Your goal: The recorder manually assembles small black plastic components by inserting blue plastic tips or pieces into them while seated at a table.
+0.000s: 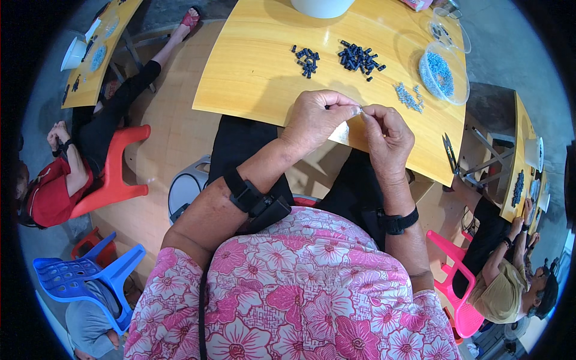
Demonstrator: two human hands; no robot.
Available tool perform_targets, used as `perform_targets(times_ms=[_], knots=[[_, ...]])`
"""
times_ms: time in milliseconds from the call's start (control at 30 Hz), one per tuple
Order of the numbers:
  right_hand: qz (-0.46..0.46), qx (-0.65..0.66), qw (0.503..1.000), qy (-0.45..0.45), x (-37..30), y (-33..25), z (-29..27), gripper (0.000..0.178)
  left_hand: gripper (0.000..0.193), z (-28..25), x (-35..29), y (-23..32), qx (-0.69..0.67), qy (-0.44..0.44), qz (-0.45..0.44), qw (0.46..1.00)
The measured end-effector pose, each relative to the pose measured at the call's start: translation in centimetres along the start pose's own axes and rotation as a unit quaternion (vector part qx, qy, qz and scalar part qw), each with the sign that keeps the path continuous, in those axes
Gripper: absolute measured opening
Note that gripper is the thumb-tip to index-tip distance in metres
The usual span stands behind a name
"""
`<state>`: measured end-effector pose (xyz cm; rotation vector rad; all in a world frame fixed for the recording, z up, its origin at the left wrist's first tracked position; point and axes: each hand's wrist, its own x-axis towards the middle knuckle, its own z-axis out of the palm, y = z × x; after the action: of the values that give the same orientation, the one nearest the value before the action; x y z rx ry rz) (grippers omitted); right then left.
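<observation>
Above the near edge of the yellow table (252, 78), my left hand (317, 119) and my right hand (390, 135) meet at the fingertips. Thumb and forefinger are pinched on each hand. Something tiny and pale shows where they meet, too small to name. A dark spot also shows among my left fingers, mostly hidden. Beyond my hands lie a small pile of short black cylindrical pieces (307, 62) and a larger pile of black pieces (358, 58). Nearer my right hand is a scatter of small clear-bluish pieces (410, 97).
A clear round tub (462, 90) of bluish pieces stands at the table's right, with a clear lid (459, 36) behind it. Black thread snips (450, 153) lie near the right corner. A white bowl (323, 7) is at the far edge. Other people sit at tables left and right.
</observation>
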<state>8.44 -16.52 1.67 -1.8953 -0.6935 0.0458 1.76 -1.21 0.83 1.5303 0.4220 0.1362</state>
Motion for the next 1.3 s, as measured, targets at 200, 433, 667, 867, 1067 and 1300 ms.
perform_targets(times_ms=[200,433,667,867,1067,1300], knots=[[0.015,0.035,0.999,-0.009,0.1,0.3,0.0,0.012,0.022,0.2,0.1,-0.7,0.0,0.01,0.053,0.999],[-0.015,-0.025,0.999,-0.029,0.5,-0.3,-0.6,0.014,0.018,-0.2,0.0,-0.1,0.033,-0.016,0.016,0.999],[-0.055,-0.049,0.996,-0.04,0.7,0.2,-1.0,0.016,0.019,-0.5,0.2,0.1,0.058,-0.038,0.028,0.997],[-0.079,-0.062,0.994,-0.044,0.7,0.1,-0.9,0.016,0.02,-0.5,0.2,0.2,0.051,-0.045,0.017,0.998],[-0.106,-0.086,0.99,-0.039,0.7,0.2,-1.0,0.017,0.019,-0.6,0.2,0.2,0.054,-0.043,0.019,0.997],[-0.153,-0.128,0.979,-0.031,0.7,0.6,-1.2,0.019,0.019,-0.7,0.2,0.4,0.06,-0.065,0.023,0.996]])
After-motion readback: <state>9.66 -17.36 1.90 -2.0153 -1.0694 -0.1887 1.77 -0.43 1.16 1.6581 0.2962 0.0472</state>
